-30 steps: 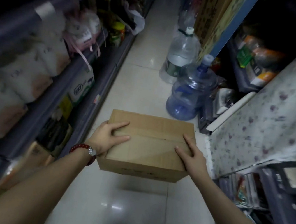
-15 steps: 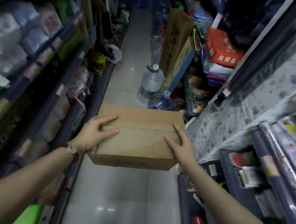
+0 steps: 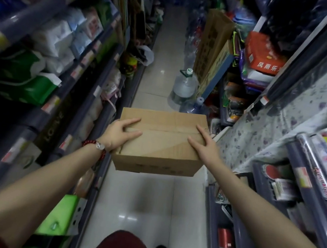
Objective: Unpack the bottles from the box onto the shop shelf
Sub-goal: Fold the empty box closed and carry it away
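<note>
A closed brown cardboard box point(image 3: 161, 144) hangs in the air over the aisle floor, held between both my hands. My left hand point(image 3: 120, 133) grips its left side, fingers spread over the top flap, a red bead bracelet on the wrist. My right hand point(image 3: 204, 147) presses the right side with fingers across the top. The flaps are shut, so the bottles inside are hidden. Shop shelves point(image 3: 90, 101) run along the left, and more shelves point(image 3: 302, 169) along the right.
The narrow white-tiled aisle point(image 3: 164, 47) runs ahead between the shelf rows. Two large water jugs point(image 3: 184, 87) stand on the floor ahead right, beside a tall leaning carton point(image 3: 211, 45). A flowered cloth point(image 3: 283, 123) covers a right shelf. Packaged goods fill both sides.
The view has tilted up and back, showing more of the aisle and my dark red clothing. The box stays held in both hands, slightly higher and farther from the jugs.
</note>
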Motion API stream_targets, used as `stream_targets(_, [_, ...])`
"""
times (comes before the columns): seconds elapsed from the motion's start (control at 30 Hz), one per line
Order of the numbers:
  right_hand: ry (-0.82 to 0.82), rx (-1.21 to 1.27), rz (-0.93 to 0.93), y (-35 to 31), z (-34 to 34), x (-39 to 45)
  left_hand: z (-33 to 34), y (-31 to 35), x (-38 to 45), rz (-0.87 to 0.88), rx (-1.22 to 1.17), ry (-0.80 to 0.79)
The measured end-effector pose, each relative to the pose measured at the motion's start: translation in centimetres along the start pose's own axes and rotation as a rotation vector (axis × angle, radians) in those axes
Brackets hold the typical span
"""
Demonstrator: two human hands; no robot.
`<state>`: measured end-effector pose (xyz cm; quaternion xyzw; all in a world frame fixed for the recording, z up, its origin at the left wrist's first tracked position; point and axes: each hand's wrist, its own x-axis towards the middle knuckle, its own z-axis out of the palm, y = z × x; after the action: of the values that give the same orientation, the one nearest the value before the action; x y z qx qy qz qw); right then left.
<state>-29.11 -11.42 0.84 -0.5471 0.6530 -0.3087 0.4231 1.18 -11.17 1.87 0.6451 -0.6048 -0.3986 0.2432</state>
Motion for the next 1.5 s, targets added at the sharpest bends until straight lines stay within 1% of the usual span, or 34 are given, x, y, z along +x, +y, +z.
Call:
stream_targets(0.23, [0.007, -0.008, 0.011, 0.1, 1.9, 0.7, -0.9, -1.1, 1.2, -0.002, 0.007, 0.009])
stream_targets(0.47, [0.086, -0.017, 0.027, -0.6, 2.6, 1.8, -1.4, -1.2, 4.1, 0.053, -0.019, -0.049])
stream_targets(0.6, [0.125, -0.023, 0.053, -0.3, 2.6, 3.5, -1.4, -1.2, 7.1, 0.04, -0.034, -0.127])
stream_targets(0.67, [0.135, -0.038, 0.057, -0.1, 2.6, 5.3, -1.4, -0.9, 8.9, 0.038, -0.024, -0.14])
stream_targets(0.83, [0.117, -0.047, 0.048, -0.8, 2.2, 12.4, -2.1, 0.5, 15.1, 0.035, -0.015, -0.12])
stream_targets(0.97, [0.099, -0.047, 0.03, -3.1, 1.5, 19.2, -3.9, 1.7, 20.8, 0.023, 0.003, -0.05])
stream_targets(1.07, [0.046, -0.02, -0.007, -5.1, 1.4, 24.2, -5.4, 2.9, 24.3, -0.004, -0.007, -0.005])
stream_targets(1.23, [0.013, -0.049, -0.037, -7.9, 2.2, 31.8, -7.8, 2.9, 30.6, -0.007, -0.023, 0.065])
stream_targets(1.4, [-0.031, -0.046, -0.034, -9.6, 3.7, 39.5, -9.8, 1.9, 37.9, -0.039, -0.017, 0.04])
stream_targets(1.5, [-0.021, -0.082, -0.044, -10.9, 4.3, 44.3, -11.2, 1.3, 43.0, -0.055, -0.011, 0.022])
